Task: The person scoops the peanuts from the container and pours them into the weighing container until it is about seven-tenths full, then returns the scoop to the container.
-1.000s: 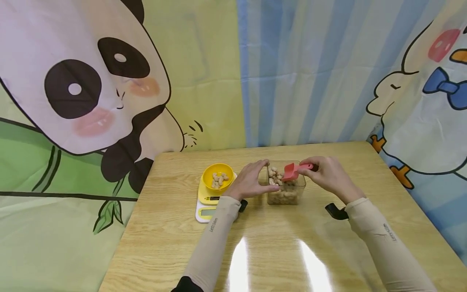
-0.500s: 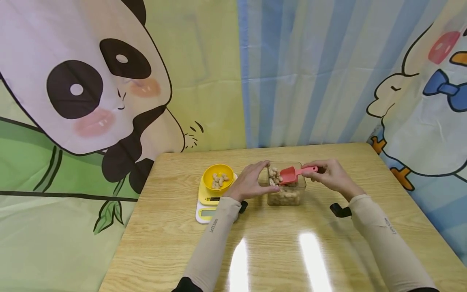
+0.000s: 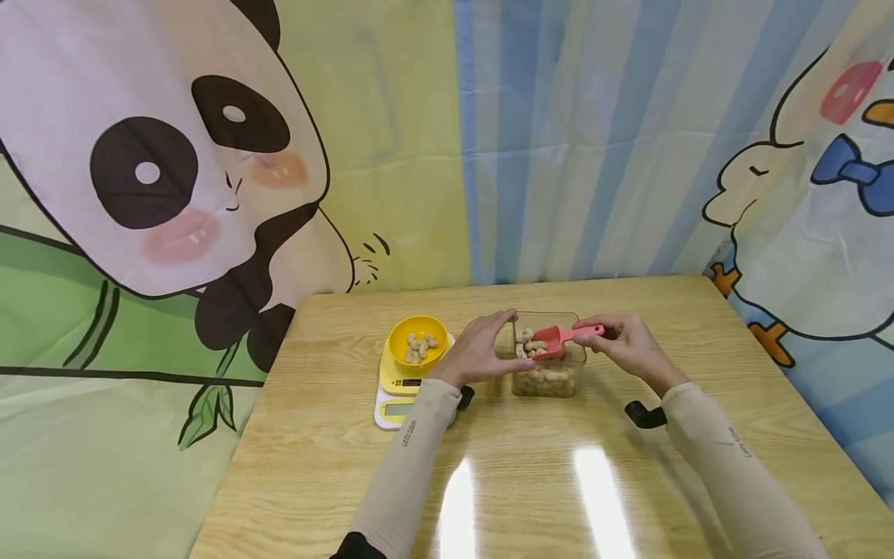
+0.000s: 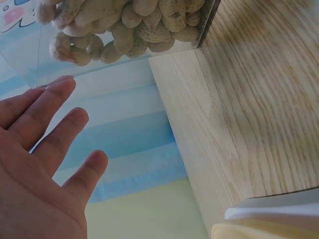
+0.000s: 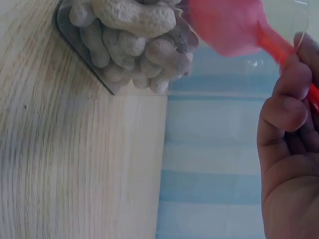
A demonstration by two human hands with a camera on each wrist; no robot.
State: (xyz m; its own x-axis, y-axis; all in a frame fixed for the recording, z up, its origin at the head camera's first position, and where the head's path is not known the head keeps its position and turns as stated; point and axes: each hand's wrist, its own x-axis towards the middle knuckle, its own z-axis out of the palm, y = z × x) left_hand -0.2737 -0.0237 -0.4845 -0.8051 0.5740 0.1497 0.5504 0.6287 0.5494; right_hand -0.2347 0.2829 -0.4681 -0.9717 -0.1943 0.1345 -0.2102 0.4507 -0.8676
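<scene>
A clear, square-sided container of unshelled peanuts stands on the table. My left hand steadies it from the left, thumb along the front near the rim and straight fingertips at the back left corner. My right hand pinches the handle of a small pink scoop on the container's right side. The scoop's bowl is tilted down inside the container against the peanuts. Left of the left hand, a yellow bowl with several peanuts sits on a yellow-and-white kitchen scale, partly hidden by the left arm.
The wooden table ends at a cartoon-printed curtain behind it and to both sides. A black wrist mount sticks out below the right hand. Bright light reflections lie on the table near the front.
The right hand has lowered the scoop and turned its bowl into the peanuts, moving it slightly left over the last half second. The left hand has stayed in place.
</scene>
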